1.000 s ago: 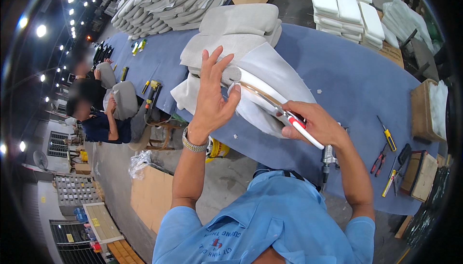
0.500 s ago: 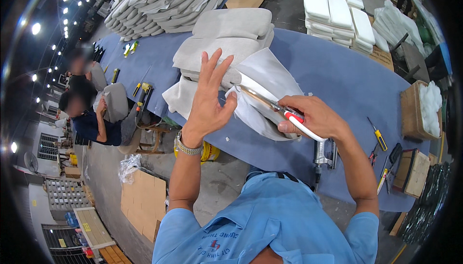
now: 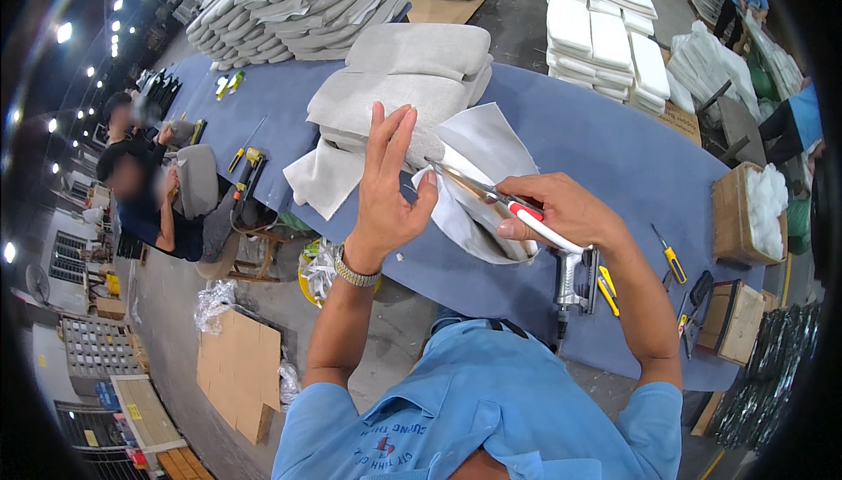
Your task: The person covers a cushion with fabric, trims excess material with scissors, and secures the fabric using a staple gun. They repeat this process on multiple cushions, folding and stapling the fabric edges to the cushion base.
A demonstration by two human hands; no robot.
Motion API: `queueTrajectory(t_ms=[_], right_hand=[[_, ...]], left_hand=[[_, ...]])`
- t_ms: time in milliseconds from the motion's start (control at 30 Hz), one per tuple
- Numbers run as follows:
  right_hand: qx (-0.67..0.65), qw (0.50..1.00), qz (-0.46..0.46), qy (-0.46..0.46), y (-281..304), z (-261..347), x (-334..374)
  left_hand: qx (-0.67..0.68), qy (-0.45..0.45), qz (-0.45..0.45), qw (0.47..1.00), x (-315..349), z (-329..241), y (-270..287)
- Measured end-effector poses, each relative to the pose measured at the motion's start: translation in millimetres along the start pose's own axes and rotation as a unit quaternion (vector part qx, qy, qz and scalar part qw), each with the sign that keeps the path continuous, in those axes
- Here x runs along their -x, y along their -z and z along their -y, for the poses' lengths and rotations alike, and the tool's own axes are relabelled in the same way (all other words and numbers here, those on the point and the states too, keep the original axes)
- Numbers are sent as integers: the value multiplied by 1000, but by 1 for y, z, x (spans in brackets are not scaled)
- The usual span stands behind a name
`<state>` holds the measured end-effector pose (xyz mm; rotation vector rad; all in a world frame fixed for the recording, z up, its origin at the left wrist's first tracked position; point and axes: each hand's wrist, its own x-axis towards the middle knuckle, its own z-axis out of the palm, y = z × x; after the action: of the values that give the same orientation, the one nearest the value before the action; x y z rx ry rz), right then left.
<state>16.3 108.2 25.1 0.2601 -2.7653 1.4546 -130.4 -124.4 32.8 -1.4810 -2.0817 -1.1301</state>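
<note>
My right hand (image 3: 566,213) is closed round scissors (image 3: 526,213) with red and white handles. Their blades reach left into the edge of white lining cloth (image 3: 478,226) that hangs from a grey cushion (image 3: 425,149). My left hand (image 3: 386,191), with a metal watch at the wrist, is beside the blade tips. Its fingers stretch upward, and the thumb lies against the white cloth. More grey padded cushions (image 3: 377,99) are stacked just beyond. Another white flap (image 3: 324,177) spreads out left of my left hand. A metal air stapler (image 3: 574,280) lies below my right hand.
The blue-covered table (image 3: 605,164) carries a tall cushion pile (image 3: 298,15) at far left. On its right lie a yellow knife (image 3: 608,291), a screwdriver (image 3: 672,256) and a box of white stuffing (image 3: 741,217). A yellow bucket (image 3: 311,291) stands below the front edge. Two people sit at left.
The scissors have shifted slightly left and down along the cloth, with the view shifting too. My left hand stays beside the blades. People have come into view at far right.
</note>
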Motion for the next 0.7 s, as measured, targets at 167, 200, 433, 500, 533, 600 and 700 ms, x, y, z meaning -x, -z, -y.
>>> queueTrajectory(t_ms=[167,200,433,500,533,600,700], right_hand=[[20,996,60,-55,20,21,-4],[23,996,63,-60,20,22,-5],[-49,994,65,-78,13,19,-3],[-66,995,52,-57,8,16,-3],[-61,996,47,-54,5,16,-3],[-53,997,39,-49,-1,17,-4],[-56,997,32,-44,-6,20,-6]], left_hand=[[-4,-10,9,1000,0,0,2],[0,-8,4,1000,0,-1,3],[11,3,-5,1000,2,-3,5],[7,-2,-4,1000,3,-3,5],[4,-7,-3,1000,4,-1,6],[0,-10,-2,1000,7,2,7],[-5,-3,-5,1000,10,3,10]])
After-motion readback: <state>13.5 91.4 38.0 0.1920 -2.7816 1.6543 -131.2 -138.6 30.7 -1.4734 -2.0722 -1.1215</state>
